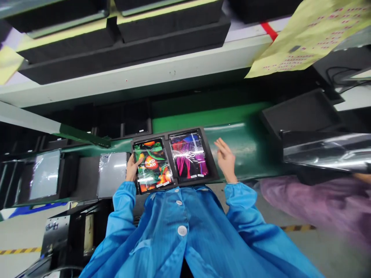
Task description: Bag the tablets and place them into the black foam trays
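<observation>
My left hand grips the left edge of a lit tablet with a fruit picture on its screen, thumb over the front edge. This tablet lies slightly askew at the left side of a black foam tray. Beside it in the tray sits a second lit tablet with a purple and red picture. Clear film with glare covers both screens. Off the tray's right side, my right hand hovers over the green mat with its fingers stretched and nothing in them.
A tray with film-wrapped silver tablets stands at left. Black trays line the back. At right are a tilted black tray, a film-wrapped dark item and a co-worker's purple sleeve. A shelf crosses above.
</observation>
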